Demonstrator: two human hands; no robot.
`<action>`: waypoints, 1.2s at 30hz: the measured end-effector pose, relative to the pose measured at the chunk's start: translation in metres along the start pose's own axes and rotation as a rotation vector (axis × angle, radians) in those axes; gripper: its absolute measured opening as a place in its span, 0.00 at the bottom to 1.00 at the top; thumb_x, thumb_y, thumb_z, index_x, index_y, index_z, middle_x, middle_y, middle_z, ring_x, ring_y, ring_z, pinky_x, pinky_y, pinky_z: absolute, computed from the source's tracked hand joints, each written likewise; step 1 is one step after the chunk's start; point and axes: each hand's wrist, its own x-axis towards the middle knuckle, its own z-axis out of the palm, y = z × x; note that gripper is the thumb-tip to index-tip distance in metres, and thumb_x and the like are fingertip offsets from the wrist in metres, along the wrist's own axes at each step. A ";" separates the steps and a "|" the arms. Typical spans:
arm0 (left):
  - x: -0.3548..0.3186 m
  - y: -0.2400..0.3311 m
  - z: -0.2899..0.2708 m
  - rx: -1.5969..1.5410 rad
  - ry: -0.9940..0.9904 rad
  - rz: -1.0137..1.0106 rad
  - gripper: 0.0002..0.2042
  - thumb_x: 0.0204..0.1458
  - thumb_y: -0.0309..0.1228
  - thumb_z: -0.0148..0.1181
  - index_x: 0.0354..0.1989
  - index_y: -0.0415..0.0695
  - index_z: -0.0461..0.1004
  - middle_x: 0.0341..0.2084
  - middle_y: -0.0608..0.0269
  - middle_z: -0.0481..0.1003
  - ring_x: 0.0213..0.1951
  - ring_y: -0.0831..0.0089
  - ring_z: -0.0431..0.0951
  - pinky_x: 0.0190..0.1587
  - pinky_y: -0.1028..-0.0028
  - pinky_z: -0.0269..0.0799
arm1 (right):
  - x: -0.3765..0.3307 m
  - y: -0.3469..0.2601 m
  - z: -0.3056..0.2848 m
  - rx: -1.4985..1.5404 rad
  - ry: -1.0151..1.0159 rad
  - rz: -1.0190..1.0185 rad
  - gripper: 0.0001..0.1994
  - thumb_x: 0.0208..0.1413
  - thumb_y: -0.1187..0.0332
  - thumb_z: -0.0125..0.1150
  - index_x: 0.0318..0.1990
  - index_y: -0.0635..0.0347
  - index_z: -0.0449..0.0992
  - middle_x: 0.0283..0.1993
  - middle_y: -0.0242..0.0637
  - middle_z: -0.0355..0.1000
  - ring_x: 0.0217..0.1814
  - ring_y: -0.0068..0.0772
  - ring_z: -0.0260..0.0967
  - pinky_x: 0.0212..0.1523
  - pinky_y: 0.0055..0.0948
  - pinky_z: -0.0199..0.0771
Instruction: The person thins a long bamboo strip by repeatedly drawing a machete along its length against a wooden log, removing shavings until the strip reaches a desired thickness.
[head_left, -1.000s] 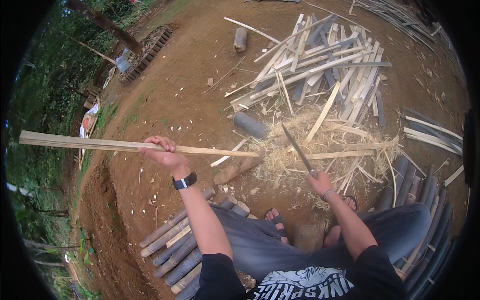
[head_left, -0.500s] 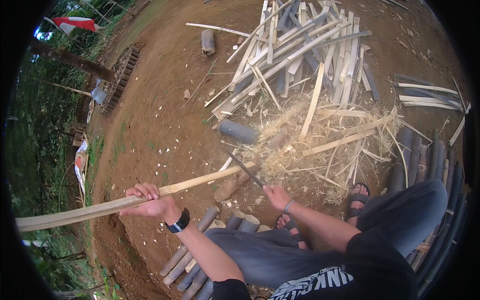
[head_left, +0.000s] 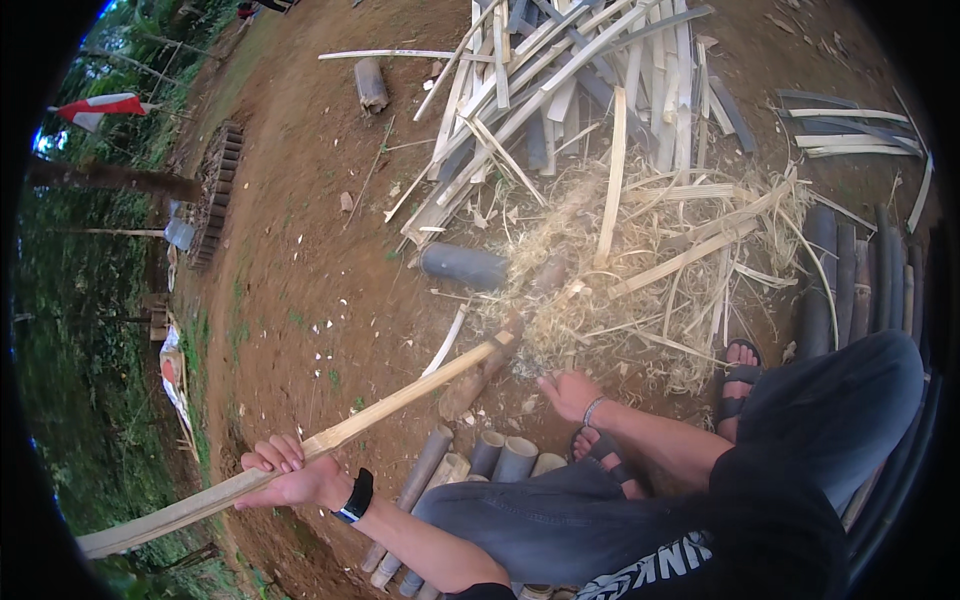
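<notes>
A long pale bamboo strip [head_left: 390, 405] runs slantwise from the lower left toward the middle. My left hand [head_left: 295, 475] is closed around it, a dark band on the wrist. The strip's far end lies on a short brown log [head_left: 470, 388] on the ground. My right hand [head_left: 572, 396] is closed in a fist just right of the log. The knife it holds showed plainly a moment earlier; now its blade is smeared and barely visible. Curly bamboo shavings [head_left: 570, 325] lie beyond my right hand.
A heap of split bamboo strips [head_left: 560, 80] lies at the far side. A dark bamboo piece [head_left: 463, 266] rests left of the shavings. Cut bamboo tubes [head_left: 515, 460] lie by my legs, with dark poles [head_left: 850, 280] at the right. A red-and-white flag [head_left: 100, 108] hangs far left.
My right hand has moved slightly right and down, and the knife blade has blurred. My left hand and the strip have dipped a little. The whole view has shifted somewhat.
</notes>
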 end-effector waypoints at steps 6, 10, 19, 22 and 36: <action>-0.012 0.000 -0.003 -0.064 -0.116 0.012 0.31 0.56 0.66 0.27 0.17 0.50 0.52 0.07 0.73 0.49 0.09 0.83 0.47 0.12 0.84 0.38 | -0.003 0.017 -0.006 0.051 0.024 0.082 0.26 0.60 0.48 0.40 0.35 0.67 0.72 0.27 0.60 0.71 0.34 0.61 0.71 0.39 0.50 0.70; -0.017 0.007 -0.019 -0.076 -0.125 0.041 0.31 0.55 0.66 0.28 0.18 0.50 0.53 0.08 0.73 0.49 0.10 0.83 0.46 0.12 0.83 0.40 | -0.017 -0.005 -0.010 0.096 0.014 0.009 0.27 0.60 0.48 0.41 0.32 0.67 0.73 0.26 0.60 0.71 0.33 0.61 0.71 0.37 0.49 0.70; -0.060 0.022 -0.041 -0.028 -0.002 0.156 0.30 0.55 0.65 0.31 0.17 0.50 0.52 0.08 0.72 0.48 0.10 0.82 0.46 0.12 0.84 0.40 | -0.003 0.020 0.007 0.028 0.028 -0.061 0.28 0.60 0.46 0.40 0.31 0.68 0.72 0.26 0.57 0.72 0.32 0.60 0.71 0.37 0.49 0.71; -0.076 0.032 -0.037 -0.011 -0.004 0.179 0.31 0.55 0.66 0.31 0.17 0.49 0.52 0.09 0.72 0.48 0.11 0.82 0.46 0.13 0.83 0.41 | -0.011 0.017 -0.023 0.058 -0.044 -0.046 0.29 0.60 0.46 0.40 0.31 0.69 0.72 0.26 0.60 0.71 0.32 0.61 0.71 0.38 0.50 0.70; -0.118 0.047 -0.043 0.019 -0.001 0.266 0.32 0.55 0.66 0.30 0.17 0.47 0.53 0.11 0.70 0.50 0.12 0.80 0.48 0.14 0.82 0.42 | 0.007 0.041 -0.012 0.068 -0.034 -0.101 0.27 0.60 0.47 0.41 0.31 0.67 0.72 0.22 0.58 0.70 0.30 0.61 0.71 0.36 0.49 0.71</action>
